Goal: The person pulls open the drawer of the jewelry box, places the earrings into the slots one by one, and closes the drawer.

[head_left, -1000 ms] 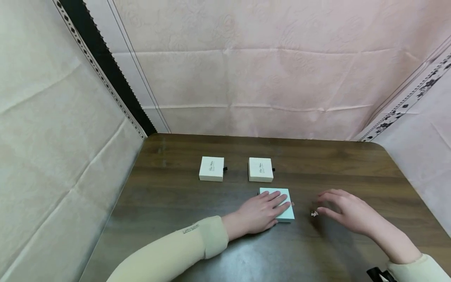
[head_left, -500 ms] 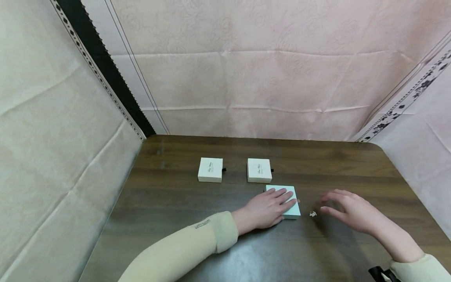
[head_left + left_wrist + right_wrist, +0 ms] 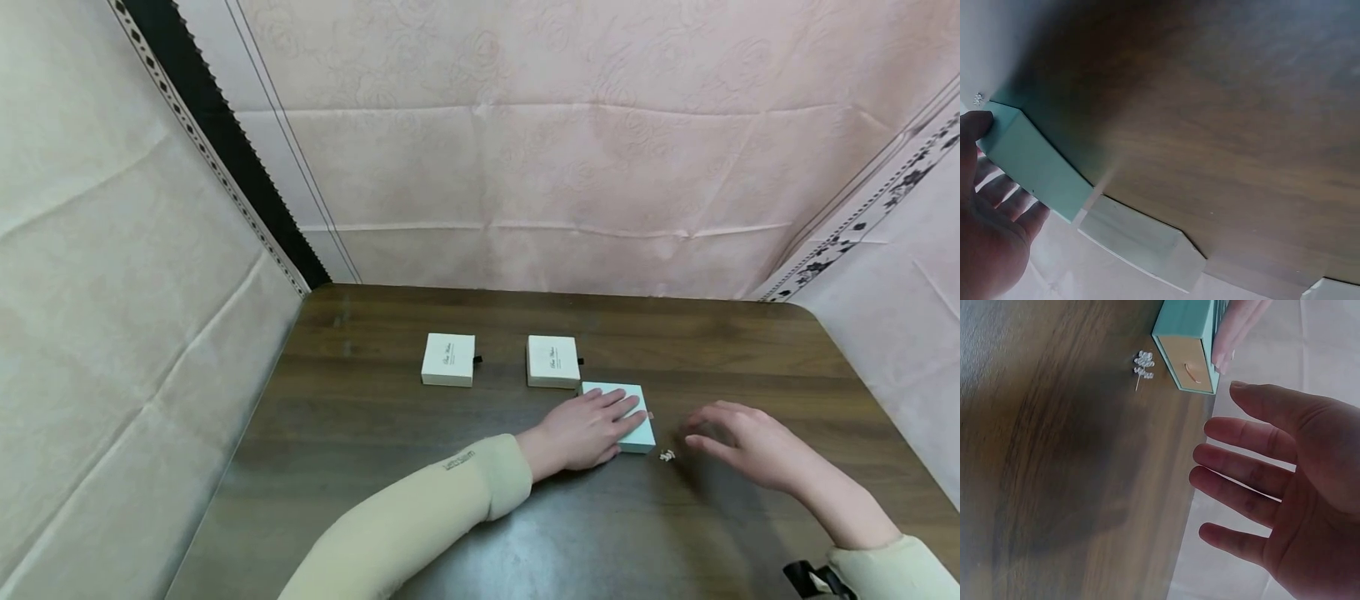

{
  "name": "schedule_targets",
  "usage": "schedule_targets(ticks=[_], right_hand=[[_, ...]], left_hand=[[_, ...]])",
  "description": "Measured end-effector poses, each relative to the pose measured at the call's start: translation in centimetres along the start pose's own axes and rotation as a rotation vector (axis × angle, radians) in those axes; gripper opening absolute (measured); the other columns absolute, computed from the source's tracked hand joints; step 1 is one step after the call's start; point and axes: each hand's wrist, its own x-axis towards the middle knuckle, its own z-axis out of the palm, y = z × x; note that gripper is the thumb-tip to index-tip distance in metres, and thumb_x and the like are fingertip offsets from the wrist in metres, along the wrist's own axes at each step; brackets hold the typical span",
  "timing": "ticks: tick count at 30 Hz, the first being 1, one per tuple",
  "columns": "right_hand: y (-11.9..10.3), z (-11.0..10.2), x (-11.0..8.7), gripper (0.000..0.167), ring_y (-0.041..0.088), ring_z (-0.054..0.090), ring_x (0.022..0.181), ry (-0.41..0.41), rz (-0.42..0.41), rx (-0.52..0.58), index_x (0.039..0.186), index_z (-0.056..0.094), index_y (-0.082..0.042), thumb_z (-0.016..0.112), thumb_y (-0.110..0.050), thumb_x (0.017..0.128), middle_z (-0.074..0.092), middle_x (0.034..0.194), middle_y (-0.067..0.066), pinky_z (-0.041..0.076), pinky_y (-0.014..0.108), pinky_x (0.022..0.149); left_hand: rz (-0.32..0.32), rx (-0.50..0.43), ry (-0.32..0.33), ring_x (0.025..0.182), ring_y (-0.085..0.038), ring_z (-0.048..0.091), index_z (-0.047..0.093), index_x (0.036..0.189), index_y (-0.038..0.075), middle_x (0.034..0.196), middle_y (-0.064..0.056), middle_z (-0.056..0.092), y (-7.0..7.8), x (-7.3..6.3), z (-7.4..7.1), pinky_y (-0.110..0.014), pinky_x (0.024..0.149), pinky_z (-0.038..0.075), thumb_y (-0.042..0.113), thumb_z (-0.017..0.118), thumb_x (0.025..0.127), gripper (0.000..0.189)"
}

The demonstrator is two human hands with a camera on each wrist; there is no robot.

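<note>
Head view: left hand (image 3: 579, 433) resting on that mint box (image 3: 638, 440)
From here, fingers look straight, slightly apart; it's nearer the worktop's (image 3: 375, 442) right edge than left. Meanwhile right hand (image 3: 744, 442) has fingers apart too, near some sparkly piece (image 3: 667, 456) beside the box.

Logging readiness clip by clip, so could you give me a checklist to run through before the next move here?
1. Left hand resting on the mint box: ok.
2. Right hand free, holding nothing: ok.
3. Small whitish piece apart from the mint box: ok.
4. Small whitish piece in the right hand: not ok; it lies on the table.
5. Drawer front pulled out: not ok; it sits pushed in.
6. Mint box contents: cannot tell.
</note>
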Motion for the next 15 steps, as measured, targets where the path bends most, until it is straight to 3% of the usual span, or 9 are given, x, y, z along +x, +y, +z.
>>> schedule_targets(ticks=[15], right_hand=[[2.0,0.1,0.6,0.02,0.035,0.074,0.105,0.003,0.021,0.024,0.112,0.078,-0.008,0.081,-0.021,0.096,0.078,0.109,0.004,0.059,0.057,0.088]], left_hand=[[0.007,-0.001,-0.011,0.16,-0.015,0.031,0.031,0.171,0.025,0.175,0.003,0.032,-0.8,3.2,0.3,-0.03,0.127,0.032,0.047,0.047,0.114,0.064]])
